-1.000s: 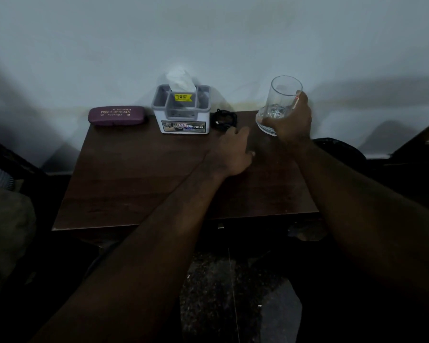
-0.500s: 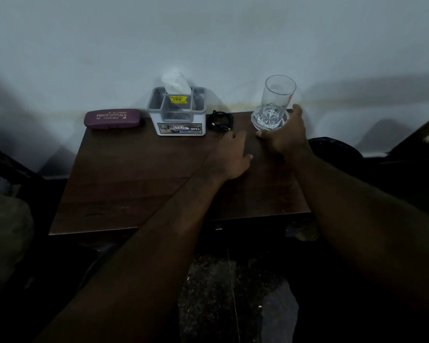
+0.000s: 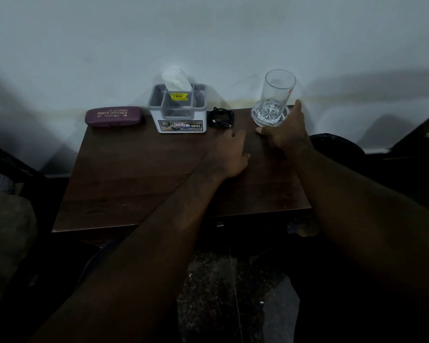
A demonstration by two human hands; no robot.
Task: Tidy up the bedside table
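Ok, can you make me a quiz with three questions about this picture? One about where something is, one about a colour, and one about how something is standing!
1. Where on the table is the glass?
A) back right corner
B) front left corner
C) the middle

2. What colour is the glasses case?
A) yellow
B) purple
C) green

3. How is the glass standing?
A) on its side
B) upside down
C) upright

Answers:
1 A: it stands at the far right end, next to the right hand.
2 B: the lid with the lettering is purple.
3 C: its open mouth faces up.
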